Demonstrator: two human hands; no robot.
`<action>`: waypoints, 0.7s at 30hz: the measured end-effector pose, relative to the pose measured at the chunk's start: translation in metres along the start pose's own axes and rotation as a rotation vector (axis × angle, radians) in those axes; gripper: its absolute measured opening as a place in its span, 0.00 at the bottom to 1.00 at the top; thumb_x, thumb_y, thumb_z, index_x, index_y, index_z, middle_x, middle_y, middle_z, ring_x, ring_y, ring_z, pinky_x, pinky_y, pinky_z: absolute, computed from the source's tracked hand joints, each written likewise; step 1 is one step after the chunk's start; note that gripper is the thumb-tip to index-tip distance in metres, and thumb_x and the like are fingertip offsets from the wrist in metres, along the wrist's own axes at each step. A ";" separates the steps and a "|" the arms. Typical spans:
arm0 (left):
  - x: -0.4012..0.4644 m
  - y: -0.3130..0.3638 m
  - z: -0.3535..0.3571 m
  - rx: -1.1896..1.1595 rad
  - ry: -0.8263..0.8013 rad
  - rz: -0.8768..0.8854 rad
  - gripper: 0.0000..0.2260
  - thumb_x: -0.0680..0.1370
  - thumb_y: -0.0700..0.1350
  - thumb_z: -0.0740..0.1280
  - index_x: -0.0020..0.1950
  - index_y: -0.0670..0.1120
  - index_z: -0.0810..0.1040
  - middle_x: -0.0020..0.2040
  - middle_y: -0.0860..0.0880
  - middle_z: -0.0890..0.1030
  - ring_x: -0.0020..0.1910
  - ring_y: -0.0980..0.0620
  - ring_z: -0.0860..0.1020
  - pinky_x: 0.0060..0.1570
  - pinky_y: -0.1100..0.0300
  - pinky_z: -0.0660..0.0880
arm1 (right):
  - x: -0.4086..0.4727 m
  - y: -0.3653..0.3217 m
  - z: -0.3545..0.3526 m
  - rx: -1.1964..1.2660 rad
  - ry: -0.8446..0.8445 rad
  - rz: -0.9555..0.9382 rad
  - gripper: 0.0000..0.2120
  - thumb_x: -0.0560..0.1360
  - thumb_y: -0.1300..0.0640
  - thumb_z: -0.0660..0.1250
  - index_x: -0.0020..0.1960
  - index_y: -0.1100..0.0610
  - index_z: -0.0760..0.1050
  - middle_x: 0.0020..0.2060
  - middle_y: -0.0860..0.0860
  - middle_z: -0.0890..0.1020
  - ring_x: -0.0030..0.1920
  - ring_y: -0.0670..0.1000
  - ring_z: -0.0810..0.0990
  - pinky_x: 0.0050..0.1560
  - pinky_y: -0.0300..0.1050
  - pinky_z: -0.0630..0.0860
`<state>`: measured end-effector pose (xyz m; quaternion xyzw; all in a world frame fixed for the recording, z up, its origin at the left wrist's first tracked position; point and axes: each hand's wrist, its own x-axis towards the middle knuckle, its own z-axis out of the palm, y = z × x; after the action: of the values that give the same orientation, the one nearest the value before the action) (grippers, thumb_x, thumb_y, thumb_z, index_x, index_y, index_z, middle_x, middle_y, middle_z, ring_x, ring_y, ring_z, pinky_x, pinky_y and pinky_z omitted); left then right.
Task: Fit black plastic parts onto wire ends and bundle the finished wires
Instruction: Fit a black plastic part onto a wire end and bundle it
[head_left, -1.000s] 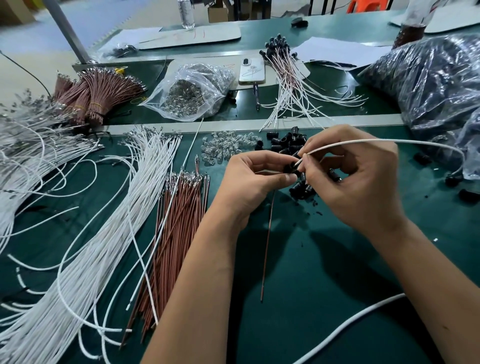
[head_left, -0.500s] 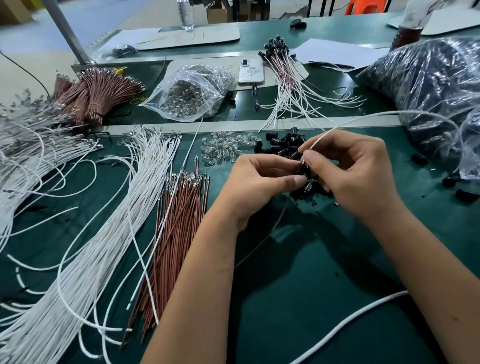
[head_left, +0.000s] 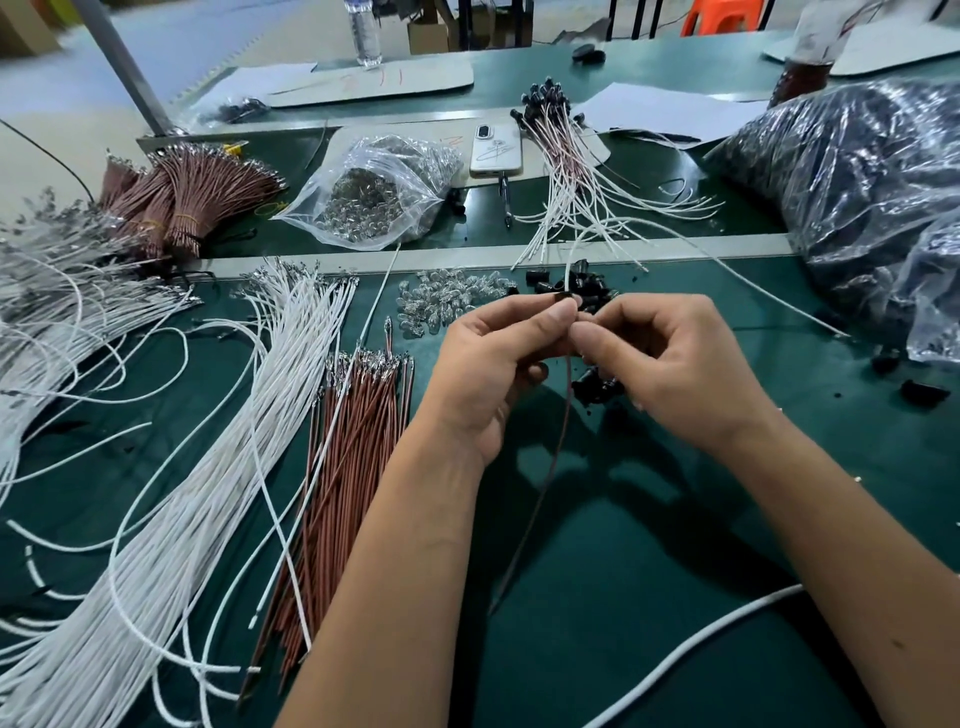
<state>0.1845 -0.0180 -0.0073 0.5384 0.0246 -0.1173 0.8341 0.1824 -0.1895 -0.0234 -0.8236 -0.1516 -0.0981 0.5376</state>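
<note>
Between both hands, black part.

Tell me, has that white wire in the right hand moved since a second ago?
Yes. The white wire now trails away toward the plastic bag; earlier it arched over the right hand.

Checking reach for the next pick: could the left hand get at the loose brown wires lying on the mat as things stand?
Probably yes: the brown wires lie uncovered just beside the left hand, though it now pinches a black part.
</note>
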 end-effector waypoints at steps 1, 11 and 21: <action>0.000 0.000 0.000 -0.019 -0.011 -0.009 0.09 0.66 0.45 0.76 0.44 0.46 0.86 0.43 0.47 0.86 0.37 0.55 0.82 0.31 0.66 0.69 | 0.000 0.000 0.001 0.001 -0.005 0.005 0.12 0.76 0.46 0.74 0.43 0.55 0.84 0.33 0.62 0.81 0.31 0.48 0.72 0.30 0.52 0.70; 0.004 0.001 -0.003 -0.216 -0.024 -0.018 0.09 0.69 0.46 0.72 0.47 0.44 0.84 0.42 0.48 0.85 0.36 0.56 0.77 0.30 0.68 0.68 | -0.003 -0.014 -0.016 0.115 -0.511 0.043 0.09 0.76 0.58 0.73 0.37 0.57 0.82 0.27 0.55 0.76 0.29 0.47 0.72 0.30 0.41 0.66; 0.001 -0.001 0.004 -0.147 -0.074 -0.039 0.06 0.68 0.45 0.72 0.42 0.44 0.86 0.40 0.47 0.85 0.36 0.54 0.79 0.41 0.60 0.69 | -0.004 -0.010 -0.009 0.285 -0.357 0.118 0.12 0.78 0.54 0.72 0.42 0.62 0.83 0.28 0.53 0.79 0.24 0.47 0.70 0.23 0.36 0.64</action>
<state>0.1850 -0.0220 -0.0066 0.4703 0.0130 -0.1511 0.8694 0.1752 -0.1943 -0.0125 -0.7510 -0.2085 0.1031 0.6180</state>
